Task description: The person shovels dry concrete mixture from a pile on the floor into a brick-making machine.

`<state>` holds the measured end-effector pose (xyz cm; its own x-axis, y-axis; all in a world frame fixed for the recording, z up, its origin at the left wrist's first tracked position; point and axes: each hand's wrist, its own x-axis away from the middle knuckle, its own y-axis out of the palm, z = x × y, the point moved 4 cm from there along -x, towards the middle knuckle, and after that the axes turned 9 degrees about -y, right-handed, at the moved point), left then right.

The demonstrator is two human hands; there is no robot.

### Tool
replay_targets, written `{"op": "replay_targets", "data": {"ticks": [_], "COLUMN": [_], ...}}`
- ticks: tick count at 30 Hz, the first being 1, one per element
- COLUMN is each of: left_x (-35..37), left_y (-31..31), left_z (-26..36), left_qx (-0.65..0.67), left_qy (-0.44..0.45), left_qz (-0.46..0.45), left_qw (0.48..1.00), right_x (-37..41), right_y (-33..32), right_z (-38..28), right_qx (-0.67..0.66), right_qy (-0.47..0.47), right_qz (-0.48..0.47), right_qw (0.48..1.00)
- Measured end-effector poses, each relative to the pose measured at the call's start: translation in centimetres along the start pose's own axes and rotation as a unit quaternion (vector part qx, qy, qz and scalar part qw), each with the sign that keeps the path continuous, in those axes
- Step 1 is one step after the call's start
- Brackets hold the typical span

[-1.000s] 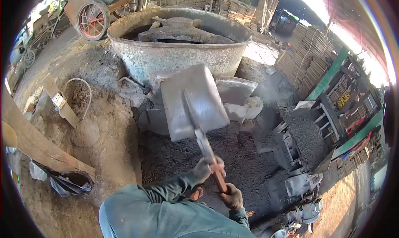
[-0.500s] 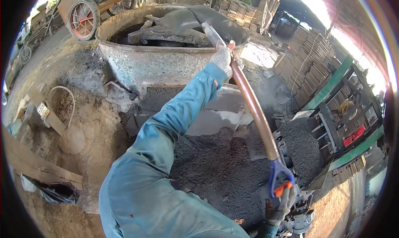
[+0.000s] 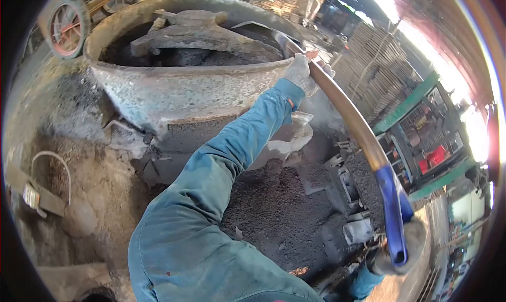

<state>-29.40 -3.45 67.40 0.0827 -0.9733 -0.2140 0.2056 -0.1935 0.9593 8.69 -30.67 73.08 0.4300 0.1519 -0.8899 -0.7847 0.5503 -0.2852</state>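
Note:
A long shovel (image 3: 350,112) with a brown shaft slants from the round metal vat (image 3: 184,83) down to the lower right. My left hand (image 3: 303,74), in a pale glove, is closed round the shaft near the blade end, beside the vat's rim. At the other end, my gloved right hand (image 3: 408,246) is closed at the blue handle (image 3: 392,212), its fingers partly hidden. The shovel's blade (image 3: 258,32) is tipped inside the vat's right side, largely out of sight. A thick metal crosspiece (image 3: 203,38) spans the vat, with dark material under it.
Dark, grainy material (image 3: 279,217) lies heaped below the vat. A green-framed machine (image 3: 406,104) stands to the right, near stacked boards (image 3: 377,64). A wheeled cart (image 3: 68,27) is at the far left. A bent pipe (image 3: 124,128) juts out beside the vat.
The shovel's blade has tipped and dropped into the vat. The handle has turned and swung right with my right hand, while the left keeps its hold. The view has shifted right.

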Motion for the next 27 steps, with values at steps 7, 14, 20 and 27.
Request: {"op": "replay_targets", "data": {"ticks": [7,14,20,27], "left_x": [-8.0,-2.6,6.2,3.0], "left_y": [-5.6,-0.1,5.1,-1.0], "left_z": [6.1,1.4,1.2,14.8], "left_qx": [0.047,0.094,0.062,-0.056], "left_qy": [-0.01,-0.062,-0.057,0.074], "left_qz": [0.034,-0.03,-0.018,0.042], "left_qw": [0.998,0.993,0.996,0.995], "right_x": [-8.9,-14.3,-13.0,-11.4], "right_y": [13.0,4.8,-6.3,9.5], "right_z": [-1.0,-0.3,0.1,-5.7], "right_qx": [0.029,-0.019,0.051,-0.052], "right_qy": [-0.141,-0.09,-0.144,-0.172], "right_qz": [-0.071,-0.028,-0.243,-0.06], "right_qw": [0.987,0.995,0.958,0.982]}}
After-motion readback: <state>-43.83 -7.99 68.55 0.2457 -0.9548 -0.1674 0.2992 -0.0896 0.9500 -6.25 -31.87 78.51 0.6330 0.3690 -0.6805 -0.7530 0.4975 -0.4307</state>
